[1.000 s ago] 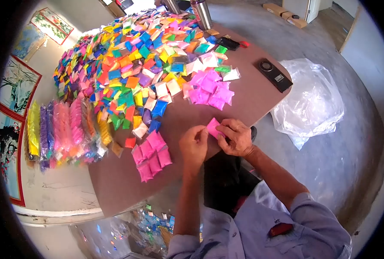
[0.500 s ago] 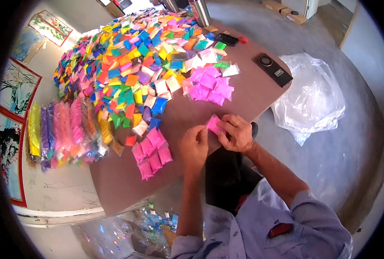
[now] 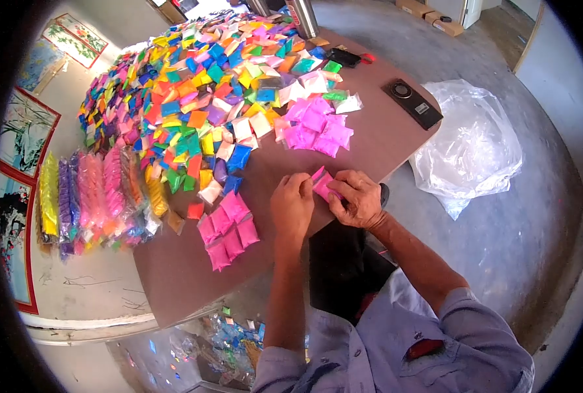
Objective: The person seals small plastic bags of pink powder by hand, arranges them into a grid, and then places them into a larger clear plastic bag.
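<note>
A small pink packet (image 3: 322, 183) is at the table's near edge, between my hands. My right hand (image 3: 357, 199) pinches it from the right with thumb and fingers. My left hand (image 3: 292, 203) is closed at the packet's left side; what its fingertips hold, if anything, is too small to tell. To the left lies a group of darker pink packets (image 3: 228, 230) in rows. Beyond my hands sits a cluster of brighter pink packets (image 3: 317, 126), next to a large heap of many-coloured packets (image 3: 200, 85).
Long clear bags of coloured packets (image 3: 101, 190) stand at the left. A black device (image 3: 412, 103), a black phone-like object (image 3: 345, 57) and a metal flask (image 3: 302, 18) are on the table (image 3: 370, 98). A large clear plastic bag (image 3: 468, 144) lies right of the table.
The view has shifted slightly. The pink packet has tilted a little between my hands, and my right hand keeps its grip.
</note>
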`<state>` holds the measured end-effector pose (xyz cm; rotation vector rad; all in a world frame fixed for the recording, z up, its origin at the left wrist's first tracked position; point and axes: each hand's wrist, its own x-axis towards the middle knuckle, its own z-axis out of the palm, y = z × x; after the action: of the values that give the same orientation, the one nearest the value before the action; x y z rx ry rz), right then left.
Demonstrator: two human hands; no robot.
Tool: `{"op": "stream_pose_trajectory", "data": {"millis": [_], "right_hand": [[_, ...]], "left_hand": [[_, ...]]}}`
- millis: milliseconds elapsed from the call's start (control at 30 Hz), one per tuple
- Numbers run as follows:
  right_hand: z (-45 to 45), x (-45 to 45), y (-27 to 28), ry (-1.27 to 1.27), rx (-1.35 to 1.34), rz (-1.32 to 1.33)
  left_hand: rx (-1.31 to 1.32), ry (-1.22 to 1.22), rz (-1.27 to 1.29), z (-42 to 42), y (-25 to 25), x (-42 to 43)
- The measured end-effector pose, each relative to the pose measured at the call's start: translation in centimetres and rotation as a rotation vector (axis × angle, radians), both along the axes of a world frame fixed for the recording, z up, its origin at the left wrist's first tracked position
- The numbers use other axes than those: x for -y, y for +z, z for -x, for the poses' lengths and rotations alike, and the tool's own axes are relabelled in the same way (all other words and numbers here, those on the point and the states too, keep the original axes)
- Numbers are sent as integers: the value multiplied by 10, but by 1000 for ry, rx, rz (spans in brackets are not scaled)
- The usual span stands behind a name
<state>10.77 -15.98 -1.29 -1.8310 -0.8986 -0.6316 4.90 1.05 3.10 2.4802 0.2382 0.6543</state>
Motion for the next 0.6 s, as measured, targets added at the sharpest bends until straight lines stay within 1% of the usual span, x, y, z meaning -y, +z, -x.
{"op": "stream_pose_trajectory", "data": {"millis": [67,133,267,333,400,467,600], "right_hand": [[-1,-1,-1,0,2,-6],[0,-2,1,16,8,-10],[-1,-1,3,0,13,3],[-3,0,2,1,13,8],[-1,-2,1,-15,11,2],[-1,-1,1,-14,10,4],[0,-2,3,-27,-11,28]], "left_hand": [[-4,-10,33,3,10,12],[-2,-19,-34,5,15,25],[95,-24,-36,-8,-15,-1],[42,20,-22,-10,-15,-12],[51,18,-4,-2,-13,-11],[113,-8,118,10,-8,-3],[93,30,174,29,-7,17]]}}
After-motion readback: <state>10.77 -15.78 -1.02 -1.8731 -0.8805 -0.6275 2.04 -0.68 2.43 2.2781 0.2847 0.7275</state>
